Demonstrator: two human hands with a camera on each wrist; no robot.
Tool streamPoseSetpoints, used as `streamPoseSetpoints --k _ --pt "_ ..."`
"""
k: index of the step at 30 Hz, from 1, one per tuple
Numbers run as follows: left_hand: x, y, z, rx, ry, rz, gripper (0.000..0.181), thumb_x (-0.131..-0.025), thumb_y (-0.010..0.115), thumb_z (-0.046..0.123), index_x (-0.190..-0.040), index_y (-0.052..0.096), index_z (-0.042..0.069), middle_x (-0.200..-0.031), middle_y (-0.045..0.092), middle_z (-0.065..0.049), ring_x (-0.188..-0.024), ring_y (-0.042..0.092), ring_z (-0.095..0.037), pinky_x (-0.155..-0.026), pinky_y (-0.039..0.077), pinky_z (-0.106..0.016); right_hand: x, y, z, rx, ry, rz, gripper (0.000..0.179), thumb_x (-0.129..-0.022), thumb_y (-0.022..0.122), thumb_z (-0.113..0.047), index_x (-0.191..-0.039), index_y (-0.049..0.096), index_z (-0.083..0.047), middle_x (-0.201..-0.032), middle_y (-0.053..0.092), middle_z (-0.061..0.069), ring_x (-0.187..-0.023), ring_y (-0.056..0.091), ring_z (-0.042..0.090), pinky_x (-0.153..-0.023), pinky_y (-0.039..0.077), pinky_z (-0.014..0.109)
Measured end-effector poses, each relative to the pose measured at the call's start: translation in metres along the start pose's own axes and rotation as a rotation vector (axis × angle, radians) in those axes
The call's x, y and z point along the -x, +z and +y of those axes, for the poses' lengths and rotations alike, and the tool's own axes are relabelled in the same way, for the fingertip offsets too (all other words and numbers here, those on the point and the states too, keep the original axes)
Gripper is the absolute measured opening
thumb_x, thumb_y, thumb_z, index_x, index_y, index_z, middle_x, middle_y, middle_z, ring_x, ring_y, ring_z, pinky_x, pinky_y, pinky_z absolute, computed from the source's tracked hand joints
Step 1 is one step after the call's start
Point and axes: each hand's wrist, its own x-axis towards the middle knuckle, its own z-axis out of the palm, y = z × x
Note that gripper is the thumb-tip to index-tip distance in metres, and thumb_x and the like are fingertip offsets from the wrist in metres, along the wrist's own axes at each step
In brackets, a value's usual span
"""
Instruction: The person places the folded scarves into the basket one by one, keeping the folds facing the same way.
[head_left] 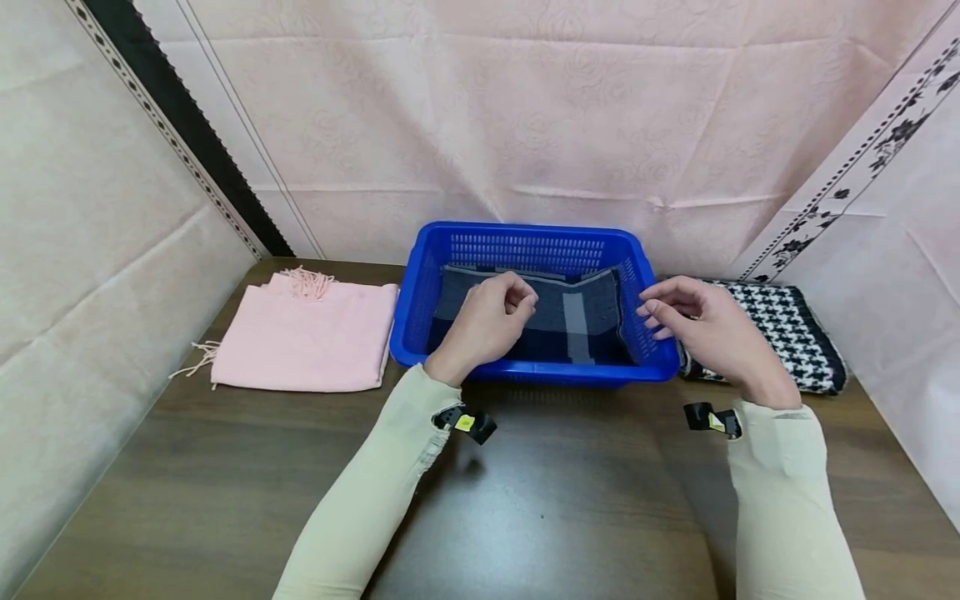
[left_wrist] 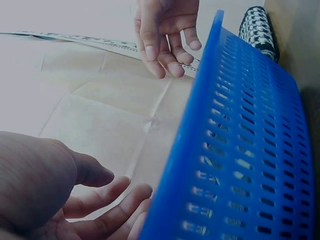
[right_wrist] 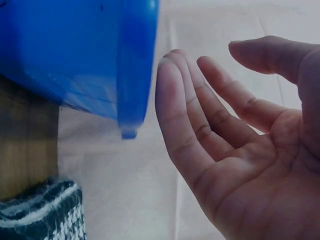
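We see the left hand (head_left: 487,321) over the basket (head_left: 600,372) with dark cloth (head_left: 551,304) inside, the right hand (head_left: 708,329) near its right end — both relaxed, apart.

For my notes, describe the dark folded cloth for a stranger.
On the brown wooden table sits a blue plastic basket. Inside lies the dark folded cloth. Its grey stripe distinguishes it from the pink fringed cloth and black-and-white houndstooth cloth.

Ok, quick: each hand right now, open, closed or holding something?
Left hand: open, holding nothing, near the rectangular blue plastic basket.
Right hand: open, holding nothing, near the basket.
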Motion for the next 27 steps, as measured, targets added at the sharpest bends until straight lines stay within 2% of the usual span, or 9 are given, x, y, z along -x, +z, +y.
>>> streamPoseSetpoints --k 7,13,16,19,22,24,27 --pt "-0.006 0.008 0.005 0.002 0.004 0.006 0.021 -0.107 0.053 0.022 -0.116 0.066 0.008 -0.108 0.069 -0.004 -0.097 0.064 -0.017 -0.092 0.054 -0.035 0.005 -0.008 0.005 0.003 0.019 0.034 0.036 -0.108 0.050 -0.026 -0.131 0.060 0.000 -0.121 0.067 0.023 -0.088 0.071 0.007 -0.074 0.058 0.020" --pt "-0.008 0.014 0.004 0.000 -0.022 0.012 0.019 -0.107 0.054 0.023 -0.114 0.065 0.009 -0.108 0.069 -0.004 -0.098 0.064 -0.017 -0.093 0.054 -0.035 0.011 -0.016 0.006 0.050 0.071 0.047 0.040 -0.108 0.049 -0.036 -0.134 0.061 -0.008 -0.128 0.066 0.018 -0.090 0.070 0.003 -0.077 0.053 0.014" --pt "-0.009 0.016 0.004 0.003 -0.025 0.023 0.019 -0.107 0.054 0.023 -0.114 0.065 0.010 -0.108 0.069 -0.004 -0.097 0.064 -0.017 -0.092 0.054 -0.035 0.012 -0.018 0.007 0.064 0.095 0.069 0.042 -0.106 0.050 -0.041 -0.133 0.061 -0.012 -0.125 0.068 0.010 -0.091 0.068 0.001 -0.078 0.052 0.014" --pt "-0.008 0.016 0.005 0.003 -0.023 0.034 0.018 -0.106 0.055 0.023 -0.114 0.065 0.010 -0.108 0.069 -0.004 -0.097 0.064 -0.016 -0.091 0.054 -0.034 0.012 -0.021 0.010 0.055 0.082 0.094 0.039 -0.106 0.053 -0.038 -0.132 0.063 -0.011 -0.113 0.070 -0.010 -0.090 0.067 -0.002 -0.077 0.051 0.014" --pt "-0.008 0.017 0.007 0.012 -0.020 0.045 0.019 -0.106 0.055 0.023 -0.115 0.065 0.010 -0.108 0.069 -0.004 -0.097 0.064 -0.016 -0.090 0.055 -0.033 0.014 -0.024 0.011 0.040 0.074 0.110 0.038 -0.106 0.054 -0.038 -0.132 0.062 -0.011 -0.105 0.064 -0.025 -0.091 0.066 -0.002 -0.076 0.052 0.014" --pt "-0.010 0.020 0.009 0.024 -0.024 0.052 0.019 -0.106 0.054 0.023 -0.115 0.065 0.010 -0.109 0.069 -0.004 -0.098 0.065 -0.016 -0.090 0.055 -0.033 0.016 -0.026 0.013 0.043 0.087 0.123 0.039 -0.105 0.054 -0.041 -0.132 0.062 -0.014 -0.104 0.063 -0.027 -0.093 0.066 0.000 -0.076 0.052 0.014" --pt "-0.012 0.024 0.011 0.034 -0.033 0.055 0.018 -0.106 0.054 0.023 -0.115 0.065 0.011 -0.110 0.068 -0.004 -0.099 0.064 -0.016 -0.092 0.055 -0.034 0.018 -0.029 0.015 0.052 0.109 0.131 0.042 -0.104 0.052 -0.046 -0.133 0.062 -0.017 -0.109 0.063 -0.023 -0.095 0.064 0.002 -0.076 0.052 0.016"
